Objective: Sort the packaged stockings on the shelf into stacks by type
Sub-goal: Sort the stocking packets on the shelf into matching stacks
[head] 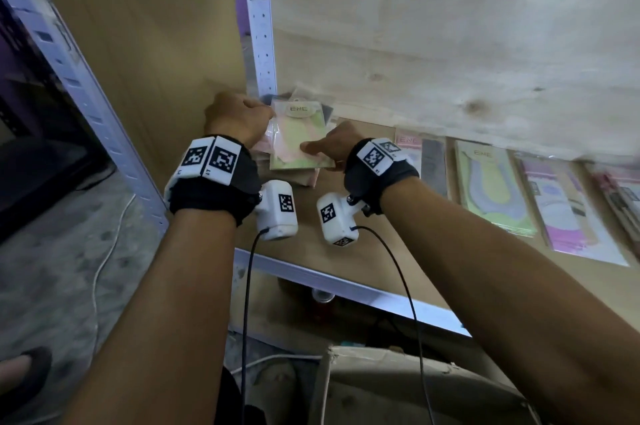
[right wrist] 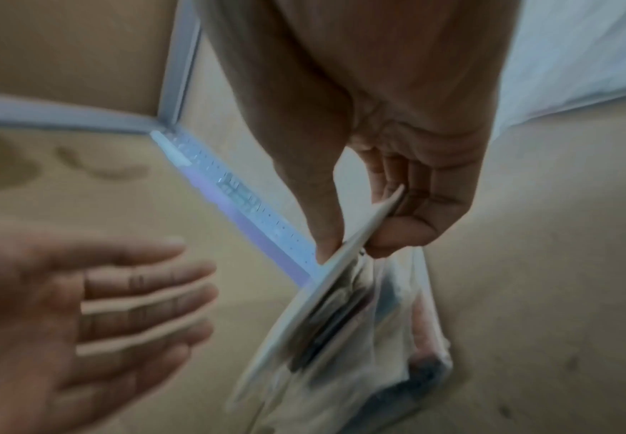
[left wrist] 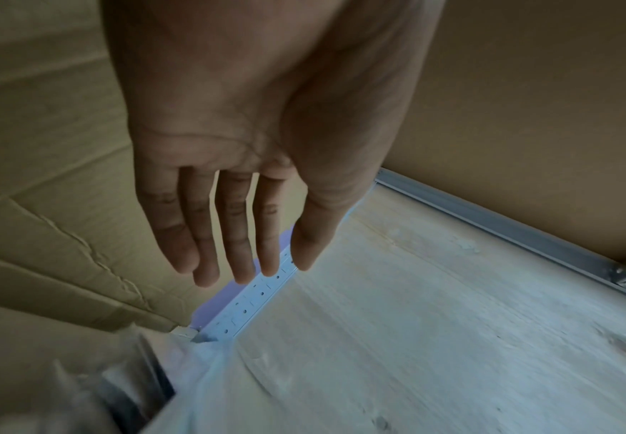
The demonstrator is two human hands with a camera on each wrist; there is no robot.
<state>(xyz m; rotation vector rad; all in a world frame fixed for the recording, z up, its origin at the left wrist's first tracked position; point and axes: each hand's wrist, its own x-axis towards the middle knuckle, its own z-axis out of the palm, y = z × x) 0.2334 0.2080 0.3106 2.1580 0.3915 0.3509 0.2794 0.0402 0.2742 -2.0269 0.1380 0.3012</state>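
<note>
A pale green and pink stocking package [head: 298, 142] lies on top of a small stack [head: 304, 179] at the left end of the wooden shelf [head: 349, 237]. My right hand [head: 329, 147] pinches the package's near right corner; in the right wrist view the thumb and fingers [right wrist: 348, 246] clamp the package edge [right wrist: 326, 296] above the blurred stack [right wrist: 389, 337]. My left hand [head: 239, 116] hovers at the package's far left corner with fingers straight [left wrist: 244, 235], holding nothing; it also shows as an open hand [right wrist: 100, 308]. Stack edges [left wrist: 118, 381] appear blurred.
Several more packages lie in a row to the right: a dark one [head: 433, 165], a green one [head: 491, 182], pink ones [head: 568, 206]. A white perforated upright [head: 261, 44] and a cardboard side wall [head: 156, 44] close the left corner. A cardboard box [head: 415, 390] sits below.
</note>
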